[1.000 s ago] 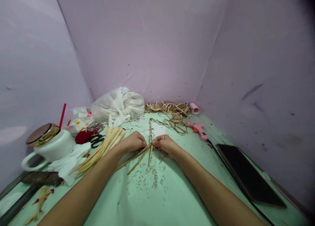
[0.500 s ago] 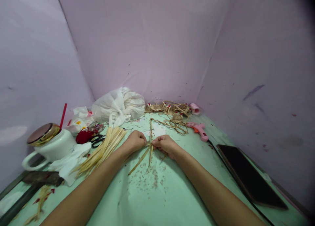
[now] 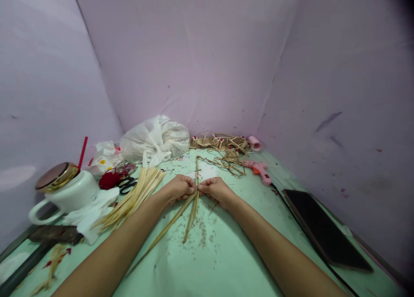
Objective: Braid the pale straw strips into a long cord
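Observation:
Both hands meet at the lower end of a thin braid (image 3: 197, 170) of dried plant fibre that runs away from me on the table. My left hand (image 3: 181, 187) is closed, its thumb and fingers pinching fibre strips at the braid's left side. From the other side my right hand (image 3: 217, 189) pinches the strips, also closed. Loose fibre strips (image 3: 189, 221) hang from between the hands toward me, one long one slanting down to the left forearm. A bundle of pale dried strips (image 3: 137, 198) lies left of my left hand.
On the left are a hammer (image 3: 54, 234), a white mug (image 3: 76, 193), black scissors (image 3: 127, 185) and red yarn (image 3: 110, 179). At the back sit a white plastic bag (image 3: 158, 139) and braided cord (image 3: 231, 157). To the right lie a pink glue gun (image 3: 258, 170) and a dark tablet-like slab (image 3: 326, 228).
My left hand has moved slightly right and nearer my right hand, closing the gap at the braid. The loose strips have shifted, and a longer one now stretches down to the left.

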`<state>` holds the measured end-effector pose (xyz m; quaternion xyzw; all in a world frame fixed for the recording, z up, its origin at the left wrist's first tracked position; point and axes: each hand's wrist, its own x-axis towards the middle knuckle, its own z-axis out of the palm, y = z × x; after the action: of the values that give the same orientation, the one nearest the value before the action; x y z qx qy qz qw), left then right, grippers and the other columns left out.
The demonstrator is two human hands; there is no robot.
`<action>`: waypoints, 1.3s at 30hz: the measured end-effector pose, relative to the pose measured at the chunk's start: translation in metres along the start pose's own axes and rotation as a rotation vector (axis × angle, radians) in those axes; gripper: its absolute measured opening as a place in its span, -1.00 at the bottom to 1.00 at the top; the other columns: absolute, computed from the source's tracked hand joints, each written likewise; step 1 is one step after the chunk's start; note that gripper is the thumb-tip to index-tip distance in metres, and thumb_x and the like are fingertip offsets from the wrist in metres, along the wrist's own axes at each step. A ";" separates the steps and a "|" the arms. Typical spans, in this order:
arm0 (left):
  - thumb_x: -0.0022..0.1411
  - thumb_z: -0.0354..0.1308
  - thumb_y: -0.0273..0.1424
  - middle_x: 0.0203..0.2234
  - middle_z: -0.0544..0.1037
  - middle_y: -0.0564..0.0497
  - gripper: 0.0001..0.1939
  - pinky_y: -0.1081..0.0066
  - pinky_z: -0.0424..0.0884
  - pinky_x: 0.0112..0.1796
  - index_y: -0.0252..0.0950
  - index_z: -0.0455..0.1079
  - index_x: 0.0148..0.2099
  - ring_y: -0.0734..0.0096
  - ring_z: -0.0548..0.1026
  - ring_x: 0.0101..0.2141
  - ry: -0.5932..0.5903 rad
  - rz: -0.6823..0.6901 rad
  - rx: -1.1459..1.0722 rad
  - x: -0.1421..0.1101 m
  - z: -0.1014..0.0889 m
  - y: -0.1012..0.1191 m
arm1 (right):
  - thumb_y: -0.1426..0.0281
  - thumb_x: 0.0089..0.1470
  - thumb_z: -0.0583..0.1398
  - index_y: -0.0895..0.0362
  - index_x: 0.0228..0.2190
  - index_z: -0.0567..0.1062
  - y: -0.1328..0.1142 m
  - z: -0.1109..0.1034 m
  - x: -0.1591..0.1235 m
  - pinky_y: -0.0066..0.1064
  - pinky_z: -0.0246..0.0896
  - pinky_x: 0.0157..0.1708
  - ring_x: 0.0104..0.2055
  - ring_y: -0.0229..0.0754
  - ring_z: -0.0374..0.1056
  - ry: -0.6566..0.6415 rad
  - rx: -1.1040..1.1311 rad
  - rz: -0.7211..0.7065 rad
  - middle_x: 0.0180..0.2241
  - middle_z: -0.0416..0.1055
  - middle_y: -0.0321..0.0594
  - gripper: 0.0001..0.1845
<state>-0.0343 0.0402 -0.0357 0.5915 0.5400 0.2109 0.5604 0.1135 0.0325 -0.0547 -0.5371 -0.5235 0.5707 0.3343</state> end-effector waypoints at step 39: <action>-0.14 0.01 -0.46 -0.85 0.24 0.11 -0.89 0.54 0.07 -0.69 -0.37 0.32 -0.60 0.57 0.17 -0.77 0.203 0.100 0.269 0.004 0.007 0.001 | 0.50 -0.22 0.13 0.21 -0.71 0.32 0.000 0.001 -0.001 -0.49 -0.37 -0.69 -0.77 -0.48 -0.17 0.007 0.008 -0.042 -0.84 0.05 -0.47 -0.87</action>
<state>-0.0263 0.0406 -0.0378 0.6629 0.5869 0.2233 0.4076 0.1125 0.0314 -0.0545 -0.5266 -0.5314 0.5638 0.3501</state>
